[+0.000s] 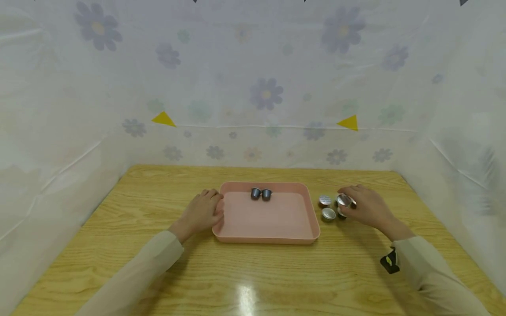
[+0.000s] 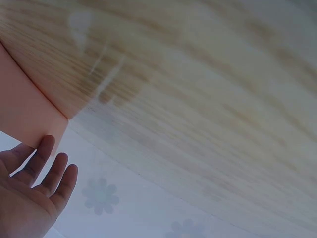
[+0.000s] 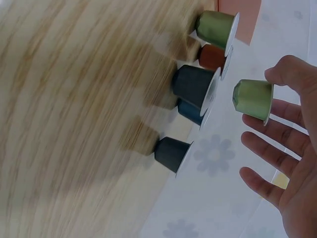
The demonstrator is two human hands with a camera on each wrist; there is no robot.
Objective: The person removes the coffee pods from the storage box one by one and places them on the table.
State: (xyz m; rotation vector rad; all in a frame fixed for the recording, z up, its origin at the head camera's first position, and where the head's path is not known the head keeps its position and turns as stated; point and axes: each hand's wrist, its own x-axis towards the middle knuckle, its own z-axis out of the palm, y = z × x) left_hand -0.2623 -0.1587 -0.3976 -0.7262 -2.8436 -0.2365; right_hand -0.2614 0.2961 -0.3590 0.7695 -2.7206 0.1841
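My right hand (image 1: 365,206) is raised over the table at the right of the tray. Between thumb and fingers it pinches a green coffee capsule (image 3: 252,99) by its rim, silver lid up in the head view. Below and beside it several capsules stand on the table: another green one (image 3: 215,29), an orange-brown one (image 3: 211,57), a dark grey one (image 3: 193,87), a blue one (image 3: 188,113) and a black one (image 3: 170,154). My left hand (image 1: 201,210) rests at the left side of the pink tray (image 1: 265,241), its loosely extended fingers touching the wall.
Inside the tray, near its far wall, two dark capsules (image 1: 266,194) lie side by side. The wooden table (image 1: 189,276) ends at a flower-printed curtain (image 1: 265,145) behind and at pale curtains on both sides.
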